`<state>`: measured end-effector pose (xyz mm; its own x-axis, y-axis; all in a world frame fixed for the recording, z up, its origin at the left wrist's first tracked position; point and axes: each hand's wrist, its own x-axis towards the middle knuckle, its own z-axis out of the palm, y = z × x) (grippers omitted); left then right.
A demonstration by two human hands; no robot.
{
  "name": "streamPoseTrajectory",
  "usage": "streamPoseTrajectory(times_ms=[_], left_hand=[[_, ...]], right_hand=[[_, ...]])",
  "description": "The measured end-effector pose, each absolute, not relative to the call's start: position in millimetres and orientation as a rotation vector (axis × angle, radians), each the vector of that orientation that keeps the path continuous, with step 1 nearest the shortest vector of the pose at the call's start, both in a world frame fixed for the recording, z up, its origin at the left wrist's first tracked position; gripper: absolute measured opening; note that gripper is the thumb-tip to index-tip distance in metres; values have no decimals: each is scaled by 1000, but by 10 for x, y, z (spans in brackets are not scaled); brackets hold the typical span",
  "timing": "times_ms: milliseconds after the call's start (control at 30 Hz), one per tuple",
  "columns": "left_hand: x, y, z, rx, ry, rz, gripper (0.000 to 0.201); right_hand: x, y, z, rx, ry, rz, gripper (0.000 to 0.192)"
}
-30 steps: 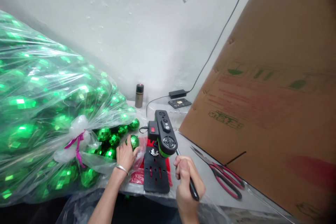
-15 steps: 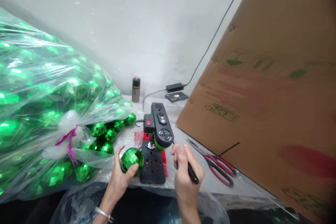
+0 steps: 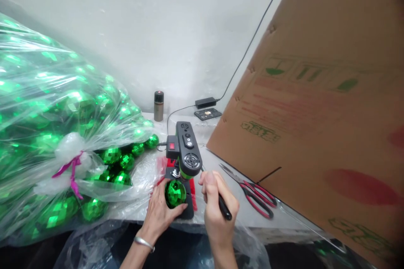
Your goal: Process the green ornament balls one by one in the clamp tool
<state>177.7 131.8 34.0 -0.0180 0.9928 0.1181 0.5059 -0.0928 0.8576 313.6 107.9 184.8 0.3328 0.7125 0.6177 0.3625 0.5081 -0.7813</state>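
A shiny green faceted ball ornament sits in my left hand, thumb and fingers curved around its sides. The ball is over the black slotted base of a small device. Above it juts the device's black head, with round vents, buttons and a red switch at its side. My right hand, just right of the device, is closed around a slim tool with a black handle. The tool's tip is mostly hidden behind the fingers.
Clear plastic bags of green balls fill the left. Red-handled scissors lie at right beside a large cardboard box. A bottle, a black power adapter and a phone-like dark slab stand near the wall.
My left hand has moved the green ball to the right, from beside the device's base to over it. My right hand still grips the black-handled tool near the same spot.
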Motion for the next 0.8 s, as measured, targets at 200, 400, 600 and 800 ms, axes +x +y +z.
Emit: streamPoseTrajectory(times_ms=[200, 400, 600, 800], left_hand=[[1881, 1392, 318, 1750, 1559, 1045, 71], [1980, 1471, 441, 1663, 1446, 1041, 71], [1933, 1406, 402, 1501, 1460, 1075, 75], [1881, 1381, 527, 1545, 1561, 956, 68]], right_hand=[[3130, 1071, 1826, -1057, -1271, 288, 36], [3129, 1060, 1789, -1065, -1264, 302, 37], [3119, 1074, 1794, -1058, -1255, 295, 38], [3119, 1079, 1838, -1052, -1254, 292, 40]])
